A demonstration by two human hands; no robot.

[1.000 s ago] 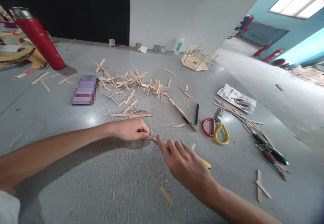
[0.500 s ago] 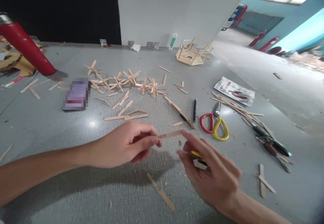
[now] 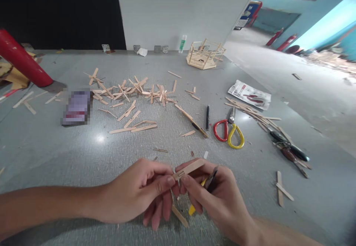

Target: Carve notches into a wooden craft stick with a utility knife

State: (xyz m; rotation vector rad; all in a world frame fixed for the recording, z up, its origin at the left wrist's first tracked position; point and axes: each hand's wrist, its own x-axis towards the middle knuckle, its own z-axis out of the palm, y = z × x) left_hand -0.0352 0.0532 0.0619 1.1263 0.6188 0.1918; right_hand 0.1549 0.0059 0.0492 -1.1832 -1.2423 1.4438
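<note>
Between both hands is a flat wooden stick (image 3: 194,166) with a small rectangle marked or cut near its left end. My left hand (image 3: 144,192) pinches that end between thumb and fingers. My right hand (image 3: 214,194) has its thumb and fingertips on the stick beside the rectangle, and also holds a yellow and black cutter (image 3: 210,181) in the palm. Below the hands lies another wooden stick (image 3: 180,216), partly hidden by my left hand's fingers.
Loose and crossed sticks (image 3: 130,90) spread across the middle. Scissors (image 3: 228,129), a black pen (image 3: 207,117), a white packet (image 3: 250,94) and pliers (image 3: 289,149) lie right. A wooden frame (image 3: 204,58) stands behind; a red cylinder (image 3: 25,60) and a blurred purple object (image 3: 78,107) are left.
My right hand has moved in to the left and its fingers now grip the stick. Both hands and the stick sit lower in view, and the view has shifted slightly.
</note>
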